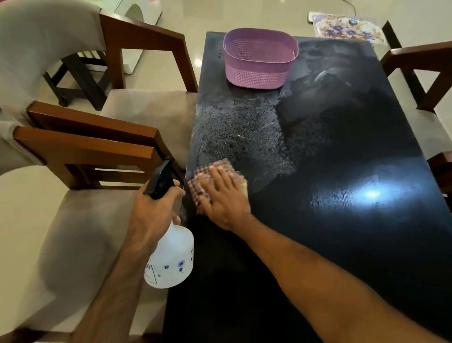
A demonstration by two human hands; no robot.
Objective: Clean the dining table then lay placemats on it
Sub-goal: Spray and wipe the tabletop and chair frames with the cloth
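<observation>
Nearest the viewer, the left hand (pixel 154 206) grips a white spray bottle (pixel 170 257) by its black trigger head, held just off the dark table (pixel 333 244) at its left edge. Beside it, the right hand (pixel 223 198) presses flat, fingers straight, on a checked cloth (pixel 206 173) on the tabletop. Just beyond lies a speckled wet patch (pixel 241 135); wiping well likely means firm, overlapping strokes through it. Farther off, a purple basket (pixel 260 57) stands on the table. No placemats are laid.
</observation>
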